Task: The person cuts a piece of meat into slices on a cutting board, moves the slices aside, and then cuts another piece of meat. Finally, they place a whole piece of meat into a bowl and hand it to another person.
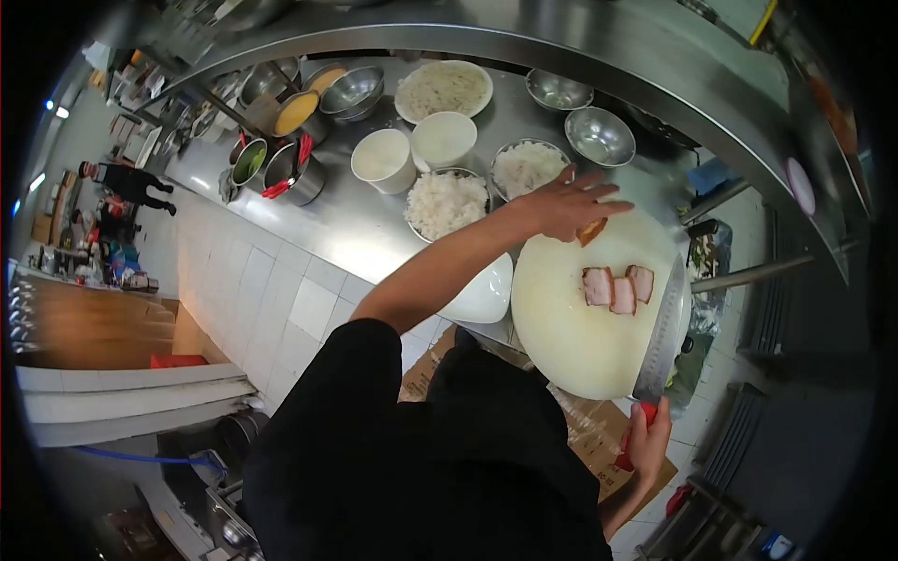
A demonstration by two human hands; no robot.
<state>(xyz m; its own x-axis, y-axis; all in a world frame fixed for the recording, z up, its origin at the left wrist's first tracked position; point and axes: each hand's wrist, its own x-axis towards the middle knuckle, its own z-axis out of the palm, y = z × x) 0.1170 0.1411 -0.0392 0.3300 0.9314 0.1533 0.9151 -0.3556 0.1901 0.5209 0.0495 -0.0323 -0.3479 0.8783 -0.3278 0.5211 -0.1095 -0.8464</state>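
On the round white cutting board (552, 318) lie several cut slices of roast pork (623, 295) with browned rinds. My left hand (566, 208) is stretched over the far edge of the board, its fingers spread. Under its palm a browned chunk of pork (591, 232) shows in part. In my right hand (647, 441), at the near right of the board, is the red handle of a large kitchen knife (662, 337). Its blade lies along the board's right edge, pointing away from me, apart from the slices.
Bowls of white rice (447, 206) and shredded white food (443, 91), white tubs (382, 159) and metal bowls (600, 136) stand on the steel counter (323, 220). A steel shelf (524, 33) runs above. A white dish (482, 294) sits left of the board. Another person (131, 182) stands far left.
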